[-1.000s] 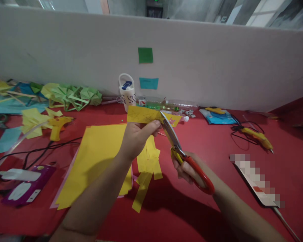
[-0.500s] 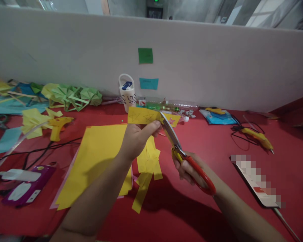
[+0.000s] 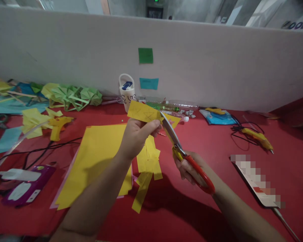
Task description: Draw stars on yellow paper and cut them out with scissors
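Observation:
My left hand (image 3: 138, 136) pinches a yellow paper strip (image 3: 143, 111) between thumb and fingers; star outlines are drawn on it. In my right hand (image 3: 189, 168) is a pair of scissors (image 3: 175, 139) with red and yellow handles. The blade tips meet the strip just right of my left thumb, and part of the strip shows beyond the blades. Below my hands, loose yellow paper strips (image 3: 143, 188) lie in a pile beside a stack of yellow paper sheets (image 3: 101, 144).
At the left are a yellow glue gun (image 3: 57, 127), a purple device (image 3: 27, 188) and folded green paper (image 3: 73, 95). A white cup (image 3: 127, 97) and plastic bottles (image 3: 181, 106) sit by the partition. Right are another glue gun (image 3: 257, 137) and a phone (image 3: 257, 188) with a cable.
The left end of the yellow paper strip has tilted upward in my left hand. My right hand and the scissors have stayed almost in place.

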Demonstrator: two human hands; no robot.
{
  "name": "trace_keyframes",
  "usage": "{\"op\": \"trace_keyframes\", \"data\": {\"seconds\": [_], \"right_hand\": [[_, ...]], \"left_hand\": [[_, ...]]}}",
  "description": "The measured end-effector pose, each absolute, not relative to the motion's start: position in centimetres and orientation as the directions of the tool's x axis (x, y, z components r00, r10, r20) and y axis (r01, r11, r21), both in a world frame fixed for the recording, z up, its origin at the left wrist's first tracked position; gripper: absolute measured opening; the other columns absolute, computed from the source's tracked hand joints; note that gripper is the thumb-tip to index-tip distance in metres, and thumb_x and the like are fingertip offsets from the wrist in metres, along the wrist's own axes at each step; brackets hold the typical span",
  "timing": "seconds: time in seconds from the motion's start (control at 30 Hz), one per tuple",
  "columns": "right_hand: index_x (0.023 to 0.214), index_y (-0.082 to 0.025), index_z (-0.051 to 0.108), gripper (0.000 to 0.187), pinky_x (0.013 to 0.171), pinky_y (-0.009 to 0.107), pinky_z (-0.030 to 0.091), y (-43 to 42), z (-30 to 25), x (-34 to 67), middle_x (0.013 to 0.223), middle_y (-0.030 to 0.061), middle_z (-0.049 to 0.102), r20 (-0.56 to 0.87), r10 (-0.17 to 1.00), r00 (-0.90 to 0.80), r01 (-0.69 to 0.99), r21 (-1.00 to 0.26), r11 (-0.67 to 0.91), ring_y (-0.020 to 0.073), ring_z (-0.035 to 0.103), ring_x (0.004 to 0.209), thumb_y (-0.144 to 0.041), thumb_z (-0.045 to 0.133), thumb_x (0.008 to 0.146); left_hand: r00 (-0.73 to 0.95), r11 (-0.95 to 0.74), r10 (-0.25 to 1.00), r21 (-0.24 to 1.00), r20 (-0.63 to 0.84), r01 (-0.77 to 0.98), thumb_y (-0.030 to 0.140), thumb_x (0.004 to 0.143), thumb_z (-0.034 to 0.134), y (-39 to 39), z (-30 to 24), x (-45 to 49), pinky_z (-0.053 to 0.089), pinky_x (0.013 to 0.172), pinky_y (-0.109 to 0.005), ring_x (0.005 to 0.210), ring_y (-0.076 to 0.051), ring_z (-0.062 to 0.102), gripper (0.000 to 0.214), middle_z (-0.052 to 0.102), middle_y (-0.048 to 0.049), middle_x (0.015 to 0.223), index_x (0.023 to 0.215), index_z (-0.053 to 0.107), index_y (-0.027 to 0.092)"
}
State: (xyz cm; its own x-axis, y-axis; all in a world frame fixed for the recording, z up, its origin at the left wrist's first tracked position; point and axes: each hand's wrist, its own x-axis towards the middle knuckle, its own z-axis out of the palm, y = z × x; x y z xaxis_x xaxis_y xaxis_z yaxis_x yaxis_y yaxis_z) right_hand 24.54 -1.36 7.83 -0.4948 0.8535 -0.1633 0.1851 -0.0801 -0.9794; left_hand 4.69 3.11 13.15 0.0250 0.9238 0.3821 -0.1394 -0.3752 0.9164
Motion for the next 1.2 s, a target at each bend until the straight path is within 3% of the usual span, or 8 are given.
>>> {"op": "trace_keyframes", "data": {"seconds": [0.33,0.63,0.9,1.2], "right_hand": [[0.068,-0.023,0.042,0.056,0.030,0.018,0.026,-1.2,7.2,24.6,0.047,-0.0085,0.043,-0.155,0.863,-0.481,0.165,-0.983,-0.085,0.0042,0.035,0.032,-0.076,0.059,0.077],[0.067,-0.023,0.041,0.053,0.030,0.017,0.026,-1.3,7.2,24.5,0.047,-0.0096,0.040,-0.161,0.853,-0.497,0.163,-0.982,-0.091,0.0041,0.035,0.033,-0.071,0.061,0.079],[0.067,-0.023,0.041,0.038,0.031,0.017,0.026,-1.4,7.3,24.2,0.047,-0.0088,0.042,-0.175,0.879,-0.443,0.177,-0.979,-0.106,0.0050,0.035,0.034,-0.052,0.062,0.080],[0.065,-0.023,0.042,0.034,0.035,0.019,0.028,-1.2,7.0,24.3,0.053,-0.0068,0.040,-0.134,0.886,-0.443,0.237,-0.971,-0.028,0.0078,0.040,0.042,-0.046,0.060,0.083]], "left_hand": [[-0.011,-0.409,0.910,0.895,0.414,-0.180,0.019,0.081,0.063,3.7,12.5,3.5,0.044,0.053,-0.022,0.053,-0.008,0.051,0.024,0.058,0.0027,0.057,0.057,0.061,0.019],[-0.092,-0.389,0.921,0.900,0.379,-0.197,0.022,0.077,0.067,3.9,13.0,3.5,0.037,0.044,-0.018,0.048,-0.006,0.046,0.015,0.054,0.0041,0.053,0.062,0.064,0.019],[0.061,-0.267,0.951,0.905,0.303,-0.331,0.025,0.070,0.070,3.2,13.3,4.2,0.041,0.046,-0.020,0.047,-0.007,0.048,0.013,0.057,0.0036,0.052,0.060,0.063,0.019],[-0.066,-0.404,0.914,0.878,0.401,-0.256,0.018,0.074,0.065,3.4,13.0,4.1,0.044,0.050,-0.021,0.050,-0.008,0.053,0.010,0.059,0.0044,0.054,0.064,0.064,0.020]]}}
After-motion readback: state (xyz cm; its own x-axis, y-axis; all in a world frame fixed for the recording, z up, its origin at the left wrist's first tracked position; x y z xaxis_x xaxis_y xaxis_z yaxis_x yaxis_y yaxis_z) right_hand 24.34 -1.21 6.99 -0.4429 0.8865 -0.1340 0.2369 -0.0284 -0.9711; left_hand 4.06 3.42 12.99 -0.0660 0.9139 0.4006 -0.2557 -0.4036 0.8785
